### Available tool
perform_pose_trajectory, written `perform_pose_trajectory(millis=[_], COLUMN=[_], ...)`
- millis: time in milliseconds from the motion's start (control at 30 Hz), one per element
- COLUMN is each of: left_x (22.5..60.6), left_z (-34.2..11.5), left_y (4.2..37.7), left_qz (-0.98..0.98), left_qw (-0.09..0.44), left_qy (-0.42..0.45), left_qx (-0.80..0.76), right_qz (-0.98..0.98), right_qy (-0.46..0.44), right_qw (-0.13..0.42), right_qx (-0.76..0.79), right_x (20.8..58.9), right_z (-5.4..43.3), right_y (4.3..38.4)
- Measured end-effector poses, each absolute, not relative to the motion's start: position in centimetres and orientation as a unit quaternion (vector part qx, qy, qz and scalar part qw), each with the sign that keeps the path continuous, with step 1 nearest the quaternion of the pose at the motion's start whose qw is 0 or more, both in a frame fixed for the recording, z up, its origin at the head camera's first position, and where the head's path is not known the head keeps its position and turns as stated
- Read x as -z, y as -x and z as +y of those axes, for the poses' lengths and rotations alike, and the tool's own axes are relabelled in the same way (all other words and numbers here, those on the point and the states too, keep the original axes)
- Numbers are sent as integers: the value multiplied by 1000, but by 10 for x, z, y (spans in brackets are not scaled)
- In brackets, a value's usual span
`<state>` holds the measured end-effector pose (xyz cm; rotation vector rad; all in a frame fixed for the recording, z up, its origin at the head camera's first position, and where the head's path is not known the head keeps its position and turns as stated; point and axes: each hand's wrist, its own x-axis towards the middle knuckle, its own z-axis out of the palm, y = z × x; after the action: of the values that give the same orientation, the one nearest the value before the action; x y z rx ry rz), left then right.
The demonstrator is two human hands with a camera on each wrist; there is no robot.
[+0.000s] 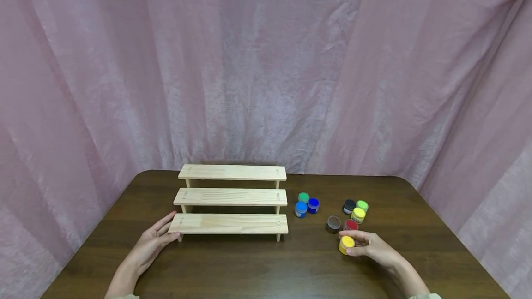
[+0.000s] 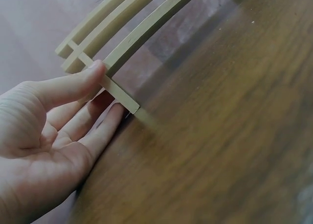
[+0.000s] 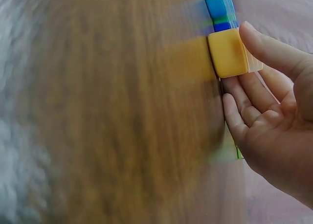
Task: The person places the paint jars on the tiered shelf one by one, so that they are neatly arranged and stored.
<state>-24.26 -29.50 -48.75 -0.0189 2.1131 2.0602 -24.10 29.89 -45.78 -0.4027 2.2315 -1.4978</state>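
Observation:
A three-step wooden display stand is at the left of the table. My left hand grips the left end of its lowest step, thumb at the front corner and fingers behind. The left wrist view shows the thumb against the stand's side and the fingertips near its leg. At the right, my right hand holds a yellow paint jar between thumb and fingers. The jar appears low at the table surface; contact there is unclear. Just behind it are a red jar and a brown jar.
Right of the stand, a green jar, a light blue jar and a dark blue jar cluster together. Farther right are a black jar, a light green jar and a lemon-yellow jar. Pink curtains hang behind the table.

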Motion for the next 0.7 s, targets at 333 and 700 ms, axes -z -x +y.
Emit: perform_pose_trajectory(millis=[333, 700], left_x=[492, 491], left_z=[-298, -297], left_y=[242, 239], left_qz=[725, 710], left_qw=[81, 91], left_qy=[7, -3], left_qx=[-684, -698], right_qz=[791, 779], right_qy=[148, 136], right_qw=[232, 232], right_qx=[546, 567], right_x=[457, 447], right_z=[298, 294], right_y=[245, 250])
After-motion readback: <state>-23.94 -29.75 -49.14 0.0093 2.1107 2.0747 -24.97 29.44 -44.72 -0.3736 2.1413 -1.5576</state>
